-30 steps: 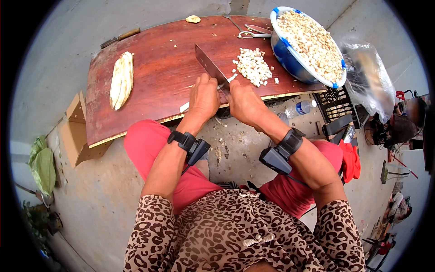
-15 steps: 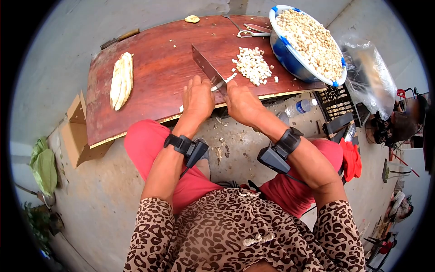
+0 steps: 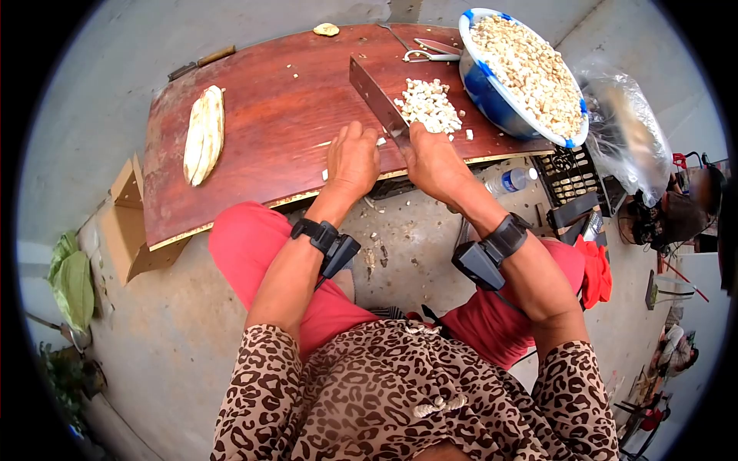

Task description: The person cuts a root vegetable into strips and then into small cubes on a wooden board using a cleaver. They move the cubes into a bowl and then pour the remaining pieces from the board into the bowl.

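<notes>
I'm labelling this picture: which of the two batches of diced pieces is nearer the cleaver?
The smaller heap, loose on the reddish tabletop beside the cleaver; the other batch fills the blue-and-white basin.

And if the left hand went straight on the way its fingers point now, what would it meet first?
Probably the far part of the knife, which slants across the line ahead of the left hand. Its height above the table is unclear, though.
</notes>
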`<state>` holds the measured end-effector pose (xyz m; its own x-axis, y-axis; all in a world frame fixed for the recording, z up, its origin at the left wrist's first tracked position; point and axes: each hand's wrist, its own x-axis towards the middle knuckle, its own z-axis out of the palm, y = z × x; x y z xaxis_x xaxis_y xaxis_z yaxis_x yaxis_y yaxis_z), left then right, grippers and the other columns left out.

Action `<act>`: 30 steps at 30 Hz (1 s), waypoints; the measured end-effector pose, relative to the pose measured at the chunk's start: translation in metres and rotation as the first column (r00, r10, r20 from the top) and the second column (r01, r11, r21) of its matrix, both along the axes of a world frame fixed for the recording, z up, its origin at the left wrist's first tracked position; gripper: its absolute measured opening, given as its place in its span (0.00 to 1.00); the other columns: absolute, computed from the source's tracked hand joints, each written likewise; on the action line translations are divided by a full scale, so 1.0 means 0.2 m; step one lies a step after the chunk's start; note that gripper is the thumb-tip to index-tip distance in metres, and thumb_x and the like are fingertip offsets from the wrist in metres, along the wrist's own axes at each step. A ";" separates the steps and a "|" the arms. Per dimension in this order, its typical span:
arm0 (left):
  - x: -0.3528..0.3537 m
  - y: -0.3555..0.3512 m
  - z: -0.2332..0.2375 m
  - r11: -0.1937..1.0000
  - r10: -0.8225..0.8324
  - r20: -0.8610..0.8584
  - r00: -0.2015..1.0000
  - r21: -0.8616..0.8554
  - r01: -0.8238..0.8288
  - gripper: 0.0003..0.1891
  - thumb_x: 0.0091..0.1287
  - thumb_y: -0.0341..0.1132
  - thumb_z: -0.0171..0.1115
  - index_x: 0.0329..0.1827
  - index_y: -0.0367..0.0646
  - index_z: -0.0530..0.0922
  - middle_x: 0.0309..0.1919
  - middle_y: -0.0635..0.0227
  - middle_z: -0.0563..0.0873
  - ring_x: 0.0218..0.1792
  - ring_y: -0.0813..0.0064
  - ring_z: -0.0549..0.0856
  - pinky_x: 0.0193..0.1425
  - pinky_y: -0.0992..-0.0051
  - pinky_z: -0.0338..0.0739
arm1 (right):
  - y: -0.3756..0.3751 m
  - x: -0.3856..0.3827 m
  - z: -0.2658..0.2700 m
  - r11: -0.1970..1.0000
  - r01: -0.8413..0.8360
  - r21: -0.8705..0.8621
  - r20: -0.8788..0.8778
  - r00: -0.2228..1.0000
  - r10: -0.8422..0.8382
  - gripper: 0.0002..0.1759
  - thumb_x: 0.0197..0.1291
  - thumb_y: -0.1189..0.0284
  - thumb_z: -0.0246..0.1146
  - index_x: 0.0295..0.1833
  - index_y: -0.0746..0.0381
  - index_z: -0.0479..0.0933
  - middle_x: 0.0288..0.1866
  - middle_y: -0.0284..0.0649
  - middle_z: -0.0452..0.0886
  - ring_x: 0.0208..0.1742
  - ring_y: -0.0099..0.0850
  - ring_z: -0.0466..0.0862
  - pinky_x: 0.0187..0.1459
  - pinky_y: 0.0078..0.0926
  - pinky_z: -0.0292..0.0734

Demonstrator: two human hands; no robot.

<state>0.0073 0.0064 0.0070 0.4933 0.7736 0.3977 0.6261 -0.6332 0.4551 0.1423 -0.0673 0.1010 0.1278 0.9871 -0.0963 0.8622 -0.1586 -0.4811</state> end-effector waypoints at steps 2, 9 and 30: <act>0.00 0.00 0.00 1.000 0.001 0.012 1.000 0.000 -0.001 0.08 0.56 0.27 0.63 0.39 0.40 0.80 0.39 0.57 0.78 0.45 0.52 0.79 0.49 0.56 0.75 | 0.00 0.00 0.01 0.998 -0.018 0.067 -0.015 1.000 0.019 0.09 0.63 0.76 0.55 0.44 0.73 0.70 0.36 0.68 0.81 0.43 0.62 0.83 0.43 0.53 0.79; 0.00 0.00 0.00 1.000 -0.002 0.003 1.000 0.017 0.002 0.08 0.57 0.27 0.62 0.40 0.41 0.81 0.39 0.57 0.78 0.45 0.53 0.79 0.49 0.56 0.75 | 0.00 0.01 -0.16 0.990 -0.081 0.119 0.030 0.997 0.078 0.10 0.63 0.75 0.57 0.43 0.74 0.70 0.31 0.67 0.81 0.39 0.63 0.83 0.41 0.53 0.79; -0.01 -0.01 0.01 0.999 -0.005 0.025 1.000 -0.036 0.005 0.11 0.56 0.26 0.62 0.42 0.37 0.77 0.41 0.53 0.78 0.48 0.50 0.78 0.51 0.55 0.75 | -0.01 -0.07 -0.10 0.999 -0.031 -0.010 0.044 0.999 0.032 0.08 0.60 0.79 0.55 0.44 0.72 0.71 0.36 0.67 0.82 0.43 0.60 0.84 0.44 0.52 0.79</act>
<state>0.0050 0.0053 0.0097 0.4875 0.7851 0.3821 0.6111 -0.6193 0.4930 0.1289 -0.0700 0.0805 0.1009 0.9899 -0.1001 0.8874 -0.1350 -0.4408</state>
